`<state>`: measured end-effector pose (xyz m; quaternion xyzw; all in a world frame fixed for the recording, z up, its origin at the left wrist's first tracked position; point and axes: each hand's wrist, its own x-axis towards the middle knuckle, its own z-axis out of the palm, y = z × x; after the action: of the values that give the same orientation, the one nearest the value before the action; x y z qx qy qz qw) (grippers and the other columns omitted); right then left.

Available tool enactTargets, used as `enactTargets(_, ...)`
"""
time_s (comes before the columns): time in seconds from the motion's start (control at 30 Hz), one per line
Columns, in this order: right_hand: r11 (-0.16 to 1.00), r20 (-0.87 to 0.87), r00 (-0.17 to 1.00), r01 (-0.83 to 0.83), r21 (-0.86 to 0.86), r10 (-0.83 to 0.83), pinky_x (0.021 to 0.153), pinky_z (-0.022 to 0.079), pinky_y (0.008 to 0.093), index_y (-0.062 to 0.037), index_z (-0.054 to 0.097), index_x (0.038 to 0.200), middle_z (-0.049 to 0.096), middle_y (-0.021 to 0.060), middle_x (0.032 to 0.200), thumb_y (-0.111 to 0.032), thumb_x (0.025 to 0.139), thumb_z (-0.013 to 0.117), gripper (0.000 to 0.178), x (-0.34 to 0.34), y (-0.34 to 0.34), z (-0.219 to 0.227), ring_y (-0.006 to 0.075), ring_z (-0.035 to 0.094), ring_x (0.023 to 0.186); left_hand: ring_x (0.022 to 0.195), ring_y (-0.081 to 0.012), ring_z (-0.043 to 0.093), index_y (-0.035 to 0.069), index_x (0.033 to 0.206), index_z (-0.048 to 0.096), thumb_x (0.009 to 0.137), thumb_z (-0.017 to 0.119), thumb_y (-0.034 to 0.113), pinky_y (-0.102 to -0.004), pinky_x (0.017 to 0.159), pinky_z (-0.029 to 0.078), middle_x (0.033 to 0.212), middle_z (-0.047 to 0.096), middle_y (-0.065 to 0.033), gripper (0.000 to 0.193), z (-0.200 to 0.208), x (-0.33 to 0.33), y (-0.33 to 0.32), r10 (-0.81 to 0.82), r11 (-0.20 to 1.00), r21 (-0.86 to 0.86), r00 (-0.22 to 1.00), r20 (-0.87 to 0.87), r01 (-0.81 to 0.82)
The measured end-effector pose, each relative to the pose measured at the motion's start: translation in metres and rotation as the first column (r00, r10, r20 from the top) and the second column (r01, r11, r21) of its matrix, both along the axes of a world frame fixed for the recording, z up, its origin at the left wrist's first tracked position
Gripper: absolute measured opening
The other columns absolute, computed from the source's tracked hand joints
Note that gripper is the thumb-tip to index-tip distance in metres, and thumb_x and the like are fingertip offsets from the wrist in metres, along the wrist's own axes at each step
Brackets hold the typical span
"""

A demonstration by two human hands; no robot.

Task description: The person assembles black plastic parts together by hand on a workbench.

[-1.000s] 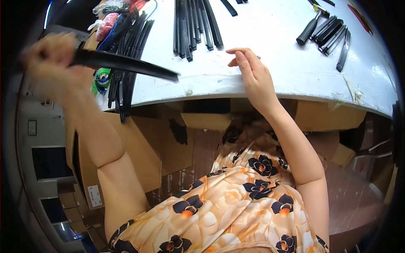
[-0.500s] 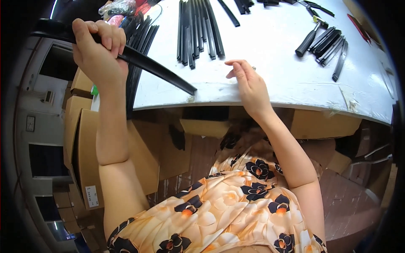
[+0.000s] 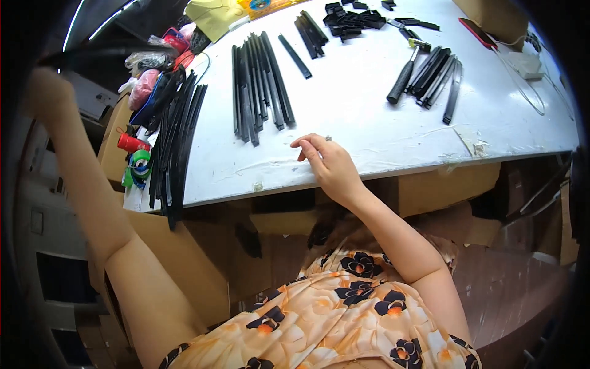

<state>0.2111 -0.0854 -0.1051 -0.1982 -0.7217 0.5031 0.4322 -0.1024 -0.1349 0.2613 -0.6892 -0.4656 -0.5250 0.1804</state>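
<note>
In the head view, a fan of black strips (image 3: 263, 86) lies on the white worktop (image 3: 353, 104) and serves as the landmark. To its left and well apart, the left hand (image 3: 50, 92) is raised past the worktop's edge, its grip closed on a long dark strip (image 3: 107, 55); blur hides the separate fingers. Just in front of the fan, on its right, is the right hand (image 3: 332, 166), its grip loosely spread with the fingers softly bent and the thumb apart from their tips; I cannot tell whether it touches the worktop. Left of the fan, a heap of long strips (image 3: 175, 147) juts over the near edge, with green tape (image 3: 136, 167), a red can-shaped item (image 3: 132, 142) and a pink bag (image 3: 144, 89) beyond it. Behind the fan and to its right lie a single strip (image 3: 295, 56), a small bundle (image 3: 311, 35) and a pile of small black pieces (image 3: 353, 21). Well right of it are a hammer (image 3: 401, 83), a cluster of shorter strips (image 3: 430, 74) beside that, and a red-edged phone (image 3: 477, 34) farthest off.
</note>
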Motion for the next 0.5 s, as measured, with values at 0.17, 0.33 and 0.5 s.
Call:
enactTargets(0.17,0.986,0.015,0.992,-0.122,-0.116,0.125,0.074,0.045,0.0289,-0.0029,0.062,0.102,0.064,0.0087,0.079,-0.024,0.098,0.042,0.029,0.024,-0.001,-0.001,0.0169,0.06,0.078,0.091,-0.0261,0.059,0.004,0.097,0.062,0.088,0.051,0.003,-0.0313,0.075,0.047,0.099,0.06,-0.0128,0.014,-0.15,0.031,0.09,-0.153,0.911,-0.403,0.831,-0.535,-0.091)
enactTargets(0.33,0.992,0.095,0.988,-0.126,0.003,0.125,0.072,0.047,0.032,-0.0048,0.062,0.1,0.064,0.0104,0.081,-0.02,0.095,0.047,0.022,0.065,-0.008,0.006,0.0235,0.061,0.078,0.092,-0.0381,0.063,0.01,0.111,0.057,0.079,0.048,-0.007,-0.0398,0.076,0.053,0.124,0.051,-0.0183,0.038,-0.279,0.001,0.091,0.024,0.736,-0.376,0.577,-0.817,-0.563)
enactTargets(0.5,0.907,0.18,0.933,0.235,0.349,-0.311,0.07,0.049,0.0344,-0.0067,0.065,0.097,0.064,0.0098,0.086,-0.01,0.086,0.06,0.012,0.129,0.022,0.015,0.023,0.061,0.077,0.081,-0.0328,0.065,0.012,0.114,0.057,0.079,0.046,-0.008,-0.039,0.073,0.053,0.124,0.051,-0.0168,0.041,-0.291,0.004,0.101,-0.039,0.806,-0.343,0.534,-0.844,-0.482)
